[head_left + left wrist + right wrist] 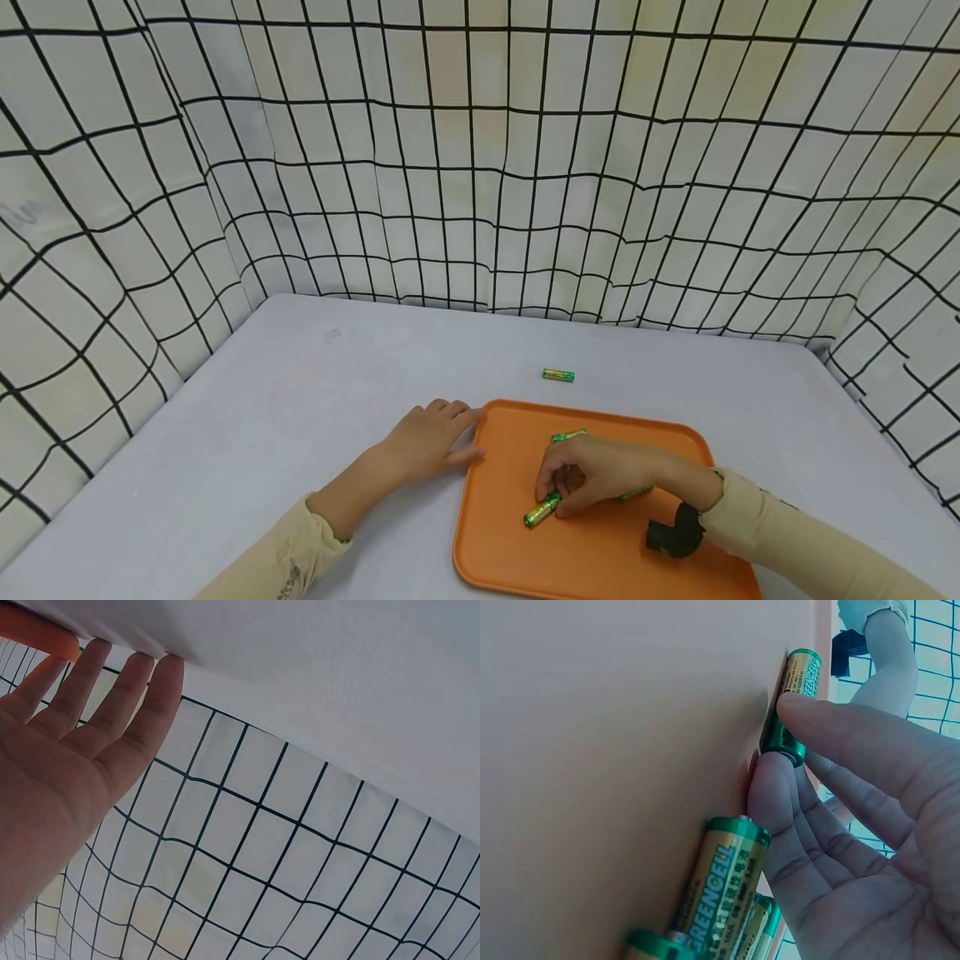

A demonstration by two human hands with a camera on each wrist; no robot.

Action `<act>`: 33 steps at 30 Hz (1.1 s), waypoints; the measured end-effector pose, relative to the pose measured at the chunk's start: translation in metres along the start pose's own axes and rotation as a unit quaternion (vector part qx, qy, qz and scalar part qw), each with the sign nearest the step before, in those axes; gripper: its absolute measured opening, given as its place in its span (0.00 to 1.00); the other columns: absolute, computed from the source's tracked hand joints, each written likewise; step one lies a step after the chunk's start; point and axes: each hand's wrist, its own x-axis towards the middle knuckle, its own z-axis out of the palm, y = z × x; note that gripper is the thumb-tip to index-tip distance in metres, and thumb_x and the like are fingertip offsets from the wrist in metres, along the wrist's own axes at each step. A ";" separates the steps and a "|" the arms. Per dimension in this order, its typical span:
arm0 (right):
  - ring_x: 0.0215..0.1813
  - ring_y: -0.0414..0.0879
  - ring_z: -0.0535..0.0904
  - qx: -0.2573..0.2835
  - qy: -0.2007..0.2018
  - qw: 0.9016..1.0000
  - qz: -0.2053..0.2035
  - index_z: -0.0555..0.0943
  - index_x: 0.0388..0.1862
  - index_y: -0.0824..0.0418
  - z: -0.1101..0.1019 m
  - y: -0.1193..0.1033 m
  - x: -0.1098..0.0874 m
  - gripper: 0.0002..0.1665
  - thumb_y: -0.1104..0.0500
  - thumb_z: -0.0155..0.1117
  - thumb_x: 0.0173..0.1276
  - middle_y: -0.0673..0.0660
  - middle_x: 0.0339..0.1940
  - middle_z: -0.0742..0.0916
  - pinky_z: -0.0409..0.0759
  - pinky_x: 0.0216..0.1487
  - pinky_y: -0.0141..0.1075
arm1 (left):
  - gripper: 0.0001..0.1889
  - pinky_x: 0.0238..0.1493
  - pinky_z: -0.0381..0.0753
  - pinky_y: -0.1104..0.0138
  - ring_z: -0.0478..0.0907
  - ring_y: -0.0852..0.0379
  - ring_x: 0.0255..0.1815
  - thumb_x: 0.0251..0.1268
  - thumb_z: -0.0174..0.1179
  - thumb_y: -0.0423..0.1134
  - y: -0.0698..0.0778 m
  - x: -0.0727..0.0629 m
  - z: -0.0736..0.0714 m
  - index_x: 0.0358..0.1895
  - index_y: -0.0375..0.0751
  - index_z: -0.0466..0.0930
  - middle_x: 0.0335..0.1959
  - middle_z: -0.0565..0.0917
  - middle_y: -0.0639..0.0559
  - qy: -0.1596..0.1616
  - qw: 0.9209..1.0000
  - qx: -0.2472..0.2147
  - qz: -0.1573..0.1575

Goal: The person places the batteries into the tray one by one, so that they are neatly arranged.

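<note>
My right hand [600,475] is low over the orange tray [495,533], thumb and fingertip at one end of a green and gold battery [540,511]. In the right wrist view the thumb lies along the side of this battery [791,709] and a fingertip is at its lower end. Another battery [568,435] lies on the tray beyond the hand, and one more [636,493] is partly hidden beneath it. My left hand [429,437] rests at the tray's left edge with fingers extended. The left wrist view shows the fingers spread beside the orange rim [37,634].
A single battery [558,375] lies on the white table [360,358] beyond the tray. A black wrist device [675,533] shows under the right sleeve. Black wire grid [487,167] with white backing encloses the table's back and sides.
</note>
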 end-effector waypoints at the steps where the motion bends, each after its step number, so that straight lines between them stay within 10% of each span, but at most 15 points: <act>1: 0.37 0.31 0.76 0.001 0.001 1.000 -0.001 0.83 0.45 0.57 0.000 0.000 0.000 0.10 0.60 0.70 0.64 0.49 0.40 0.80 0.79 0.38 0.29 | 0.28 0.55 0.73 0.46 0.73 0.42 0.61 0.69 0.56 0.55 0.000 0.000 -0.001 0.66 0.43 0.72 0.59 0.77 0.45 -0.001 1.000 -0.001 -0.001; 33: 0.40 0.38 0.79 -0.036 0.083 0.996 0.027 0.83 0.45 0.61 -0.044 0.015 -0.009 0.09 0.59 0.66 0.68 0.51 0.42 0.84 0.80 0.46 0.34 | 0.28 0.54 0.74 0.48 0.73 0.43 0.61 0.70 0.55 0.56 -0.001 -0.002 0.000 0.66 0.44 0.72 0.59 0.77 0.46 0.003 1.000 0.001 0.002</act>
